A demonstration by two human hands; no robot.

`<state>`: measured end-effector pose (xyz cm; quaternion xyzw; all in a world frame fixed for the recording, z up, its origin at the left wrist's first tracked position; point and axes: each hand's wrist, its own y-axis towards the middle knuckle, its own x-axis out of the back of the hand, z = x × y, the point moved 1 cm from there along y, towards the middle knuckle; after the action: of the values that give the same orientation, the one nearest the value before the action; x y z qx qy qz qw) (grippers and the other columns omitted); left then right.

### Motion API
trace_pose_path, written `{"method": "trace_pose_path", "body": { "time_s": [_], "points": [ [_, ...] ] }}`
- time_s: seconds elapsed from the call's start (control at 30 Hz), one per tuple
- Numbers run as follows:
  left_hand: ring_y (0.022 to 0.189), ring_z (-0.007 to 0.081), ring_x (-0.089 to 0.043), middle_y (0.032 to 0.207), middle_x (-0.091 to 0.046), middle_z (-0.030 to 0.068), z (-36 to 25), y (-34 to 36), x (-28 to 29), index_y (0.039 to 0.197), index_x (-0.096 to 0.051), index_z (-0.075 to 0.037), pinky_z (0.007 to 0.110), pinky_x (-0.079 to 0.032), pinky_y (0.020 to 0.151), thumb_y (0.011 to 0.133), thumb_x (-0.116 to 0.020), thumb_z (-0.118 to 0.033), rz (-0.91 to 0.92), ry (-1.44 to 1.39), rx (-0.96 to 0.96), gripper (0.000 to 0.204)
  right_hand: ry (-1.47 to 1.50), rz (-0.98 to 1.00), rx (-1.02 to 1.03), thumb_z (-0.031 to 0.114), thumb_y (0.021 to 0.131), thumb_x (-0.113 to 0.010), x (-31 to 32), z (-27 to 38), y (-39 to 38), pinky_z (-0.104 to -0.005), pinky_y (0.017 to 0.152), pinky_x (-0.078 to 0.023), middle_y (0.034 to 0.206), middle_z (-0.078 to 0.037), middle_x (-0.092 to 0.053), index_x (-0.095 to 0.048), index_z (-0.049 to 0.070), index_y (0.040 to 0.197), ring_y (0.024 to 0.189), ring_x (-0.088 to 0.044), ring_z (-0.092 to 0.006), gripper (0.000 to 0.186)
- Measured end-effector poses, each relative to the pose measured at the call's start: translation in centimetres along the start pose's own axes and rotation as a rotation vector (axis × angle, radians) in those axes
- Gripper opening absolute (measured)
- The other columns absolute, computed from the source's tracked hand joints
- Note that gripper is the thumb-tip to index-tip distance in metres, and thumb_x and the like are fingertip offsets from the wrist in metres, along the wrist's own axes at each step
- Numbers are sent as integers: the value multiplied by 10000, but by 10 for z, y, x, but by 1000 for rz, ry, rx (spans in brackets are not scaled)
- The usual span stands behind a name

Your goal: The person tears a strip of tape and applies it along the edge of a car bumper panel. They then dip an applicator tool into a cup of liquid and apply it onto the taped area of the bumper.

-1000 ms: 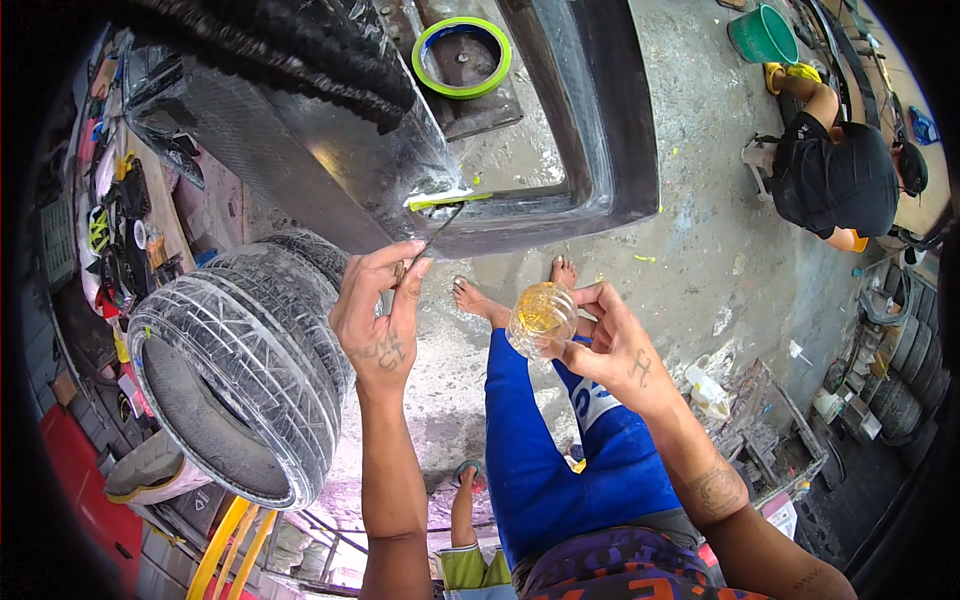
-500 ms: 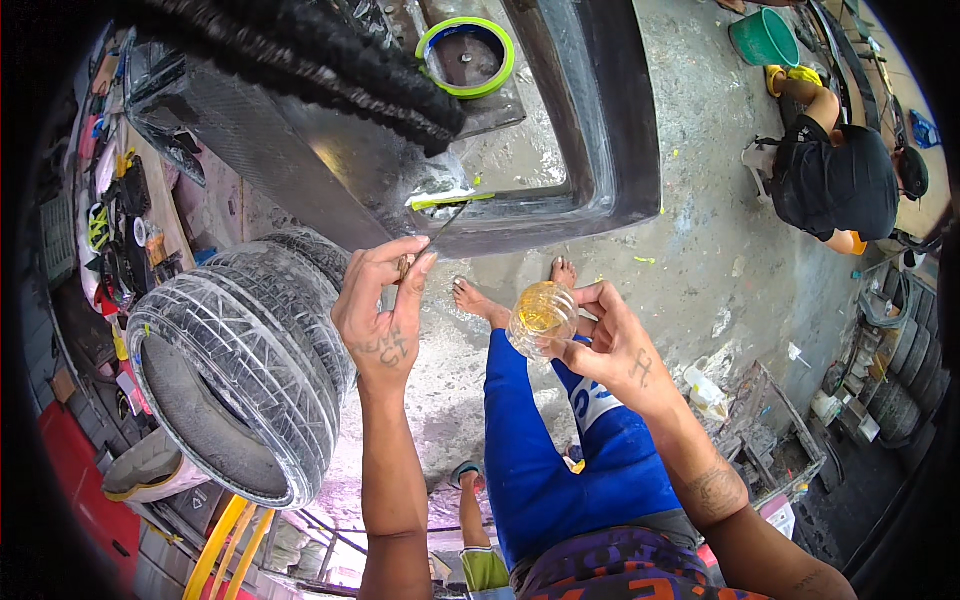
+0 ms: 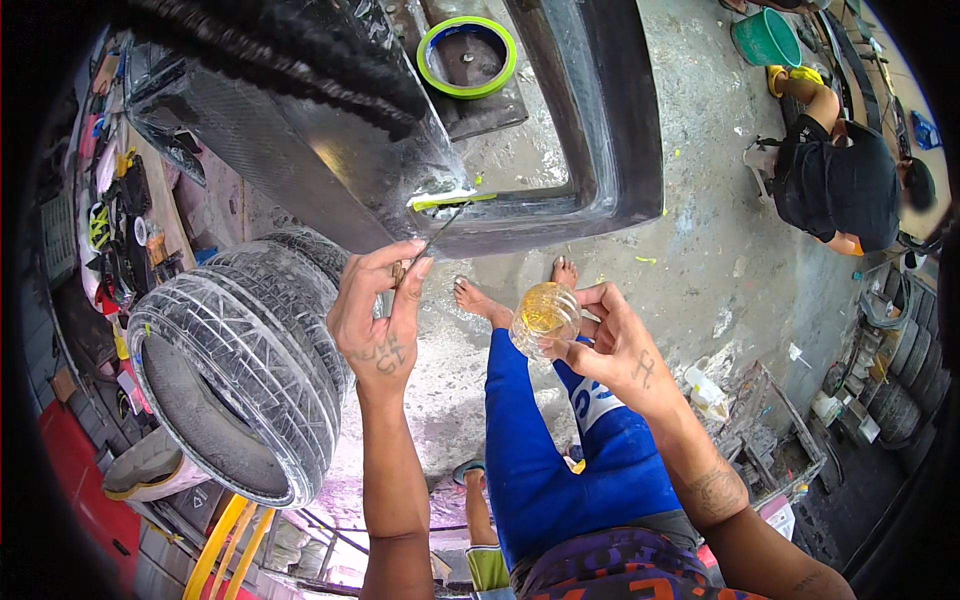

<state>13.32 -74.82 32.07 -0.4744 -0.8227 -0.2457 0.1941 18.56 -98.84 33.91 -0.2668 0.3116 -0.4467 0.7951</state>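
Separately in hands (image 3: pixel 375 325) (image 3: pixel 625 350): stick (image 3: pixel 441 233), cup (image 3: pixel 543 318)

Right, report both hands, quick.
Left hand: closed, pinching a thin dark tool.
Right hand: closed on the side of a clear ribbed cup.

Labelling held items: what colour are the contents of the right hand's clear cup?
Amber-yellow contents inside the clear cup; shows best in the head view.
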Motion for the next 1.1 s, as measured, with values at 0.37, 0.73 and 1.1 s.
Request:
{"method": "trace_pose_path", "body": {
  "time_s": [0.37, 0.73, 1.1],
  "points": [
    [784, 160, -622, 996, -717, 144, 9, -12, 0, 814, -507, -19, 300, -512, 735, 860, -721, 26, -153, -270, 196, 224, -17, 6, 6, 12, 825, -732, 1, 0, 1, -277, 780, -523, 1145, -128, -549, -407, 0, 1176, 1051, -587, -156, 478],
    [723, 120, -512, 946, -621, 87, -3, -38, 13, 862, -498, -74, 259, -436, 684, 930, -638, -23, -374, -884, 616, 164, -21, 1, -5, 17, 821, -735, -6, 7, 8, -291, 861, -515, 1143, -114, -569, -421, -6, 1166, 1090, -583, -163, 468],
    [764, 126, -506, 926, -614, 138, -34, -50, 45, 837, -458, -68, 255, -440, 695, 891, -636, -10, -304, -703, 510, 194, -117, 13, 0, 76, 826, -756, -32, 19, 25, -265, 801, -514, 1100, -126, -604, -427, -49, 1183, 970, -598, -127, 502]
  ]
}}
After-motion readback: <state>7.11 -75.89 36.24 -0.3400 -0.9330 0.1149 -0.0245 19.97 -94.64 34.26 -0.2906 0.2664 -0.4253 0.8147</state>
